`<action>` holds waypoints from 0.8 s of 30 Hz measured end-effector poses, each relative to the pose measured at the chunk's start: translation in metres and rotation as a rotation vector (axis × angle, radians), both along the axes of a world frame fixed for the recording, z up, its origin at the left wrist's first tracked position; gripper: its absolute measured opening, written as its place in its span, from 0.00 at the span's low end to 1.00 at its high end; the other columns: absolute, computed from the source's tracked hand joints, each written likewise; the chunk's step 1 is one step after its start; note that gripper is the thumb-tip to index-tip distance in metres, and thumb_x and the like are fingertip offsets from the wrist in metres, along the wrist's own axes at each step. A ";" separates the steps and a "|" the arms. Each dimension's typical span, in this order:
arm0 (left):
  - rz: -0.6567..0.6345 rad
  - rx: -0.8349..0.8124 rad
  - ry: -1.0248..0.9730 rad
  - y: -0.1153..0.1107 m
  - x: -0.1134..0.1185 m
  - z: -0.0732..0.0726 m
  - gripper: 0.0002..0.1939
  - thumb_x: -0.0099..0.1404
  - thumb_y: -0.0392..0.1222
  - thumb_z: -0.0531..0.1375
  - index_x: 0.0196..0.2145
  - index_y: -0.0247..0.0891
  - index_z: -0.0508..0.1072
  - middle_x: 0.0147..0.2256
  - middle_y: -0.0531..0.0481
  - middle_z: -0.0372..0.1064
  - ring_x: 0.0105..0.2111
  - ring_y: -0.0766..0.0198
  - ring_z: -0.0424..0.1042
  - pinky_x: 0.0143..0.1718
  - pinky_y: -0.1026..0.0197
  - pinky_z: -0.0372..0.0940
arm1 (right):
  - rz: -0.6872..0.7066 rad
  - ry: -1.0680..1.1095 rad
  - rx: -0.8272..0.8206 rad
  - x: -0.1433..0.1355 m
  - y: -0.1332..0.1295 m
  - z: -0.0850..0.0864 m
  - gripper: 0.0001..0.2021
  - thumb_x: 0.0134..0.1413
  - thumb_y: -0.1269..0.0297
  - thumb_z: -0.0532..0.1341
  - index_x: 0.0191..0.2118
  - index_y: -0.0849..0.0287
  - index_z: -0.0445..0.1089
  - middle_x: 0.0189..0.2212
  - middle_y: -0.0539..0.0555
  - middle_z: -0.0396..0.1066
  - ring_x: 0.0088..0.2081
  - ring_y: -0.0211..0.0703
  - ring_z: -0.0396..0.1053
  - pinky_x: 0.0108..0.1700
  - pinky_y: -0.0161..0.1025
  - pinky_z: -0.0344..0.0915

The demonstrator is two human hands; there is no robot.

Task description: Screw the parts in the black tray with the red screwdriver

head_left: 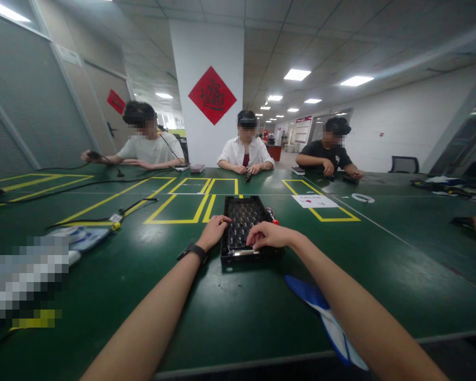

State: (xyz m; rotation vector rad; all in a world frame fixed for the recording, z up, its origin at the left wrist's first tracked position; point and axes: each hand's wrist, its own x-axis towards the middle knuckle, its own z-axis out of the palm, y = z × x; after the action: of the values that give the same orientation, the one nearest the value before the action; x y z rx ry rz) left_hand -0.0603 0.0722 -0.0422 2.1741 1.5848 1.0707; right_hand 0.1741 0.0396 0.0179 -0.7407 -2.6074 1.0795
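A black rectangular tray [223,254] lies on the green table in front of me. Its inside shows rows of small shiny pieces or pockets, too fine to make out. At its left side, my left hand [214,232] is closed on the rim, with a dark band on the wrist. My right hand [267,235] reaches over the tray's near right part, fingers bent together and pointing down. Whatever they pinch is hidden. A pale strip [244,252] runs along the tray's near end, just below those fingertips.
Beyond the tray's right side is a red-and-silver object [274,218]. A blue-and-white item [321,307] lies under my right forearm. Cables [133,205] and a plastic bag [85,236] are at left, a paper sheet [314,201] at right. Several people sit around the table.
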 end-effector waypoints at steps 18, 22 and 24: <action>0.112 0.322 0.719 -0.038 0.010 0.039 0.11 0.63 0.32 0.47 0.34 0.37 0.68 0.34 0.41 0.66 0.40 0.55 0.64 0.42 0.55 0.53 | -0.032 0.024 -0.053 0.001 -0.002 0.002 0.16 0.41 0.62 0.65 0.39 0.65 0.72 0.31 0.55 0.72 0.33 0.37 0.69 0.37 0.34 0.65; 0.107 0.332 0.738 -0.038 0.010 0.038 0.11 0.63 0.32 0.47 0.34 0.37 0.69 0.34 0.41 0.66 0.39 0.55 0.63 0.42 0.54 0.52 | -0.048 0.020 -0.064 0.001 -0.001 0.000 0.17 0.40 0.62 0.65 0.39 0.66 0.71 0.30 0.55 0.73 0.32 0.37 0.70 0.36 0.34 0.66; 0.106 0.319 0.731 -0.038 0.010 0.038 0.11 0.63 0.32 0.47 0.34 0.37 0.69 0.35 0.41 0.66 0.40 0.55 0.63 0.43 0.54 0.52 | -0.059 0.013 -0.060 0.001 0.000 -0.001 0.17 0.40 0.62 0.66 0.38 0.65 0.72 0.30 0.55 0.73 0.32 0.37 0.70 0.37 0.35 0.66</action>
State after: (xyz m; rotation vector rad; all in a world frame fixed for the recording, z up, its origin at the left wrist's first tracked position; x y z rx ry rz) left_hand -0.0503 0.0339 -0.0040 2.9547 1.9217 0.5970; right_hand 0.1749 0.0395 0.0170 -0.8158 -2.5361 1.1453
